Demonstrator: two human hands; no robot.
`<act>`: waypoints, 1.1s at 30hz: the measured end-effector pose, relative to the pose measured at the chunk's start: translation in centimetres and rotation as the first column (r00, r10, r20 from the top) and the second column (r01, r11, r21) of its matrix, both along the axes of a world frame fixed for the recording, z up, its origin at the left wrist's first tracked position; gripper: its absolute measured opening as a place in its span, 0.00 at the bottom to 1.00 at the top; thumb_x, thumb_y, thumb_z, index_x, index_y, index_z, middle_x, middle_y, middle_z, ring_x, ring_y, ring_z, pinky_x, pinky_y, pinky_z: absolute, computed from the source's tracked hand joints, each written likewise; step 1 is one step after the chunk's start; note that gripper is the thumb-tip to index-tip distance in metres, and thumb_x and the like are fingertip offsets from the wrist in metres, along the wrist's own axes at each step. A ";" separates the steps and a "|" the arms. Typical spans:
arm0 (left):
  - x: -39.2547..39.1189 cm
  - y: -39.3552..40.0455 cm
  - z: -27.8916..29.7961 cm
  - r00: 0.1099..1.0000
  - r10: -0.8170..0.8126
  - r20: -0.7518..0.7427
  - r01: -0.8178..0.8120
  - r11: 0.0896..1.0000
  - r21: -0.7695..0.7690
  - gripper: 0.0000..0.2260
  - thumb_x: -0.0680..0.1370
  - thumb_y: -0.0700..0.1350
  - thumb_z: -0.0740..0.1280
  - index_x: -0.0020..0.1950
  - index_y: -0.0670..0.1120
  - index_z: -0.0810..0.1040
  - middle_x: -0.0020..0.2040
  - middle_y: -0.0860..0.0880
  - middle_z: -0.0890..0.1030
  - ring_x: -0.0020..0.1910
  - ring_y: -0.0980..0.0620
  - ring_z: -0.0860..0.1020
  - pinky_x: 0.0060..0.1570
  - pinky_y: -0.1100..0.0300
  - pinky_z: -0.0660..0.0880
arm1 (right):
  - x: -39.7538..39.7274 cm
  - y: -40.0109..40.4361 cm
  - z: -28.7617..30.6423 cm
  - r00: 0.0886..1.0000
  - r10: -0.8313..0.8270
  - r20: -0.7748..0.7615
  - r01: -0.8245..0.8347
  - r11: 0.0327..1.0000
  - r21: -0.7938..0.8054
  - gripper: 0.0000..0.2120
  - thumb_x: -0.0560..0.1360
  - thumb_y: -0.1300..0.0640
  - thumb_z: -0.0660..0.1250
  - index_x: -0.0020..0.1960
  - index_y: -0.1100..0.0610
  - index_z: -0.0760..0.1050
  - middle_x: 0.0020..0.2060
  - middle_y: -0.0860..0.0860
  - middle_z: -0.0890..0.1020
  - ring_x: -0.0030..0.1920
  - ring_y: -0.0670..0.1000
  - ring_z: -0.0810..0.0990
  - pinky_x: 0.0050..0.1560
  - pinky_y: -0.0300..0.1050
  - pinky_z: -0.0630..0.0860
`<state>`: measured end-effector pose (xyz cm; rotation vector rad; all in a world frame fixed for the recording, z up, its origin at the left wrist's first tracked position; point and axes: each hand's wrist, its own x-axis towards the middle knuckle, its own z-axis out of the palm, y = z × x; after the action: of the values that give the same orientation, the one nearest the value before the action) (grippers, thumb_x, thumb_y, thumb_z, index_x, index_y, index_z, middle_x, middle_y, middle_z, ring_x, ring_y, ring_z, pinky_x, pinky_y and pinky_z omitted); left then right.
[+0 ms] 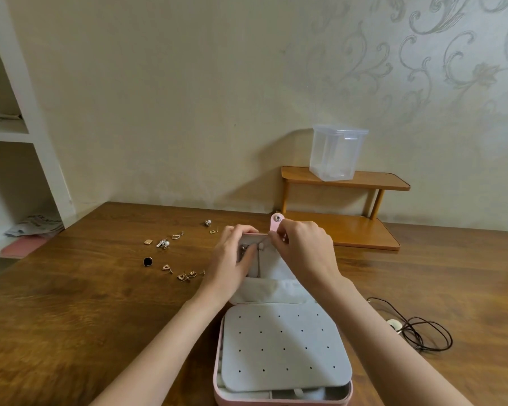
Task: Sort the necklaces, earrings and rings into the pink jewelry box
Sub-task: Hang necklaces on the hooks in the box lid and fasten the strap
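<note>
The pink jewelry box (282, 401) lies open on the table, its grey perforated earring panel (282, 344) facing up and its lid (272, 278) leaning back. My left hand (232, 256) grips the lid's top left edge. My right hand (302, 247) pinches a thin chain necklace (259, 263) at the lid's top edge, beside the pink snap tab (276, 220). The chain hangs down the lid's grey lining. Several earrings (166, 244) lie scattered on the table left of the box. A dark cord necklace (423, 332) with a pale pendant lies to the right.
A small two-tier wooden shelf (346, 183) stands against the wall behind the box, carrying a clear plastic container (336, 153). White shelving (21, 136) with papers is at the far left. The wooden table (85, 303) runs to the wall.
</note>
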<state>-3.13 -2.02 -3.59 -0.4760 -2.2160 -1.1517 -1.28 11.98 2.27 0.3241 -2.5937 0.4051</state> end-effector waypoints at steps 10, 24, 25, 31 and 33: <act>-0.2 -0.3 0.2 0.998 -0.032 0.059 0.032 0.999 0.000 0.10 0.76 0.38 0.67 0.57 0.43 0.75 0.52 0.50 0.72 0.49 0.59 0.71 0.47 0.78 0.67 | 0.5 1.8 -0.3 0.976 0.057 0.212 -0.094 0.981 0.169 0.11 0.78 0.52 0.60 0.43 0.57 0.76 0.38 0.51 0.79 0.37 0.51 0.74 0.31 0.36 0.68; -0.4 -0.1 0.9 0.977 -0.036 0.212 0.028 0.999 0.043 0.10 0.75 0.41 0.67 0.56 0.46 0.73 0.55 0.48 0.74 0.52 0.56 0.71 0.43 0.80 0.64 | 0.3 3.4 4.5 0.960 0.218 0.177 -0.214 0.976 -0.040 0.04 0.72 0.62 0.69 0.45 0.59 0.83 0.37 0.50 0.82 0.34 0.45 0.79 0.37 0.34 0.77; -0.4 -0.1 1.0 0.974 -0.040 0.221 0.031 0.998 0.047 0.10 0.76 0.41 0.67 0.56 0.47 0.72 0.55 0.48 0.74 0.53 0.55 0.72 0.44 0.78 0.65 | 0.4 2.9 4.4 0.955 0.236 0.181 -0.230 0.972 -0.054 0.05 0.73 0.62 0.69 0.46 0.59 0.83 0.36 0.49 0.81 0.32 0.42 0.77 0.34 0.30 0.73; -0.2 -0.2 0.9 0.978 -0.078 0.194 0.065 0.995 0.076 0.09 0.75 0.41 0.68 0.52 0.50 0.72 0.54 0.47 0.75 0.53 0.53 0.73 0.50 0.65 0.71 | 0.2 0.8 2.7 0.951 0.254 0.175 -0.245 0.967 -0.069 0.07 0.74 0.61 0.67 0.50 0.59 0.82 0.39 0.52 0.81 0.33 0.44 0.74 0.34 0.28 0.67; -0.2 -0.3 0.9 0.978 -0.100 0.182 0.085 0.992 0.090 0.09 0.75 0.41 0.68 0.52 0.50 0.73 0.54 0.46 0.75 0.54 0.52 0.74 0.52 0.60 0.73 | 0.4 0.8 2.0 0.948 0.249 0.201 -0.239 0.968 -0.074 0.09 0.74 0.60 0.67 0.53 0.59 0.81 0.45 0.53 0.82 0.39 0.47 0.78 0.41 0.34 0.74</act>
<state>-3.31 -2.31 -2.69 -0.4572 -2.3144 -1.3809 -0.88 12.79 4.27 0.6201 -2.7500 0.6183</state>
